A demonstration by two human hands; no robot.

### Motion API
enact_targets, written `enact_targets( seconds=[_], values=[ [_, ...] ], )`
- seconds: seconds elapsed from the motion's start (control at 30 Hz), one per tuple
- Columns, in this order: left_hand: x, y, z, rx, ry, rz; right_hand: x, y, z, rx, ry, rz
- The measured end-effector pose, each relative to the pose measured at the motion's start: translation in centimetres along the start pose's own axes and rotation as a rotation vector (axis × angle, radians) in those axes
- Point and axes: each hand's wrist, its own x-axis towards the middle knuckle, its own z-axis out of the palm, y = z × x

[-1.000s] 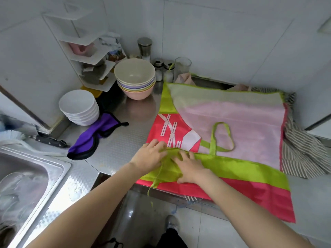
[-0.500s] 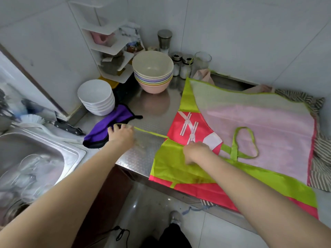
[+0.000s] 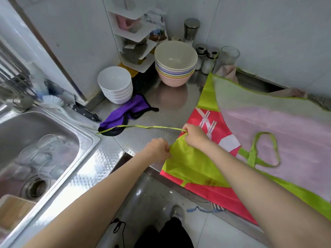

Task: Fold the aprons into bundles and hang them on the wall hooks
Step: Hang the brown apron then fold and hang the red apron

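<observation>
We are at the folding step: our left hand (image 3: 158, 149) pinches the apron (image 3: 268, 133) corner, our right hand (image 3: 194, 135) pinches its tie strap (image 3: 143, 127) on the worktop (image 3: 161, 108). Next, we judge, the strap needs gathering in.

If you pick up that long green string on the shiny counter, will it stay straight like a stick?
Probably not. The green string is a thin flat ribbon that already waves along the counter, so it would likely droop. It looks very light. Its far end rests on the purple cloth and might drag it slightly.
</observation>
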Motion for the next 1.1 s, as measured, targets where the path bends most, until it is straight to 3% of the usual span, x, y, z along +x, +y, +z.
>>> enact_targets(
  seconds=[0.17,0.27,0.4,0.47,0.67,0.83,1.1],
  values=[
    [0.0,0.2,0.8,-0.105,0.083,0.004,0.2,0.9,-1.5,0.210,-0.048,0.098],
    [0.2,0.4,1.2,-0.206,0.051,0.040,-0.1,1.0,-1.9,0.337,-0.047,0.109],
    [0.4,0.5,1.5,-0.555,-0.064,-0.092,-0.1,0.8,-1.6,0.393,-0.010,0.135],
    [0.5,0.2,1.6,-0.607,-0.075,-0.167,-0.1,0.7,-1.0,0.389,0.003,0.138],
    [0.7,-0.5,2.1,-0.424,-0.049,-0.279,-1.0,1.0,1.3,0.241,0.054,0.108],
    [-0.6,0.0,2.2,-0.153,-0.133,-0.124,-0.7,1.0,2.2,0.143,0.146,0.117],
    [-0.5,0.9,2.1,-0.069,-0.192,-0.171,-1.5,1.1,1.8,0.052,0.264,0.068]
  ],
)
